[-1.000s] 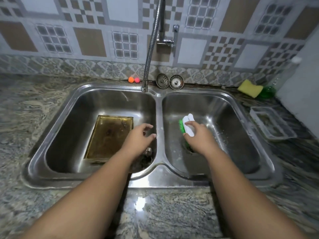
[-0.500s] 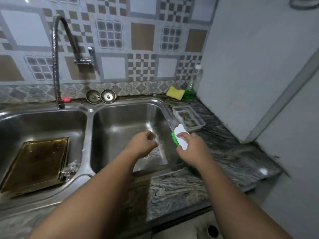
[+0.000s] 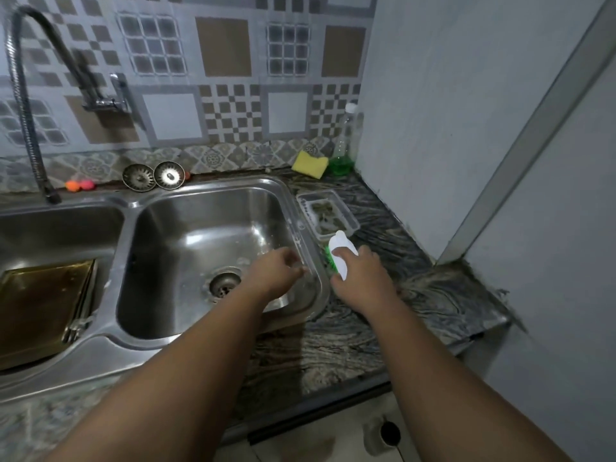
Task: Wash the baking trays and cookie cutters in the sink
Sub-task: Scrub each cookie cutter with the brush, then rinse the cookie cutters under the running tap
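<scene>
Fingers of your right hand (image 3: 360,278) curl round a white-handled scrub brush (image 3: 340,241) with green bristles, held over the stone counter (image 3: 416,295) just right of the sink's right basin (image 3: 186,248). Your left hand (image 3: 276,275) hovers by that basin's right wall, fingers loosely curled; whether they pinch anything, I cannot tell. The golden baking tray (image 3: 43,305) lies in the left basin (image 3: 60,228), well apart from both hands; no cookie cutters are clearly visible. Likely risks: a wet handle slipping from your grip, or the brush dripping onto the counter near the clear plastic container (image 3: 328,211).
</scene>
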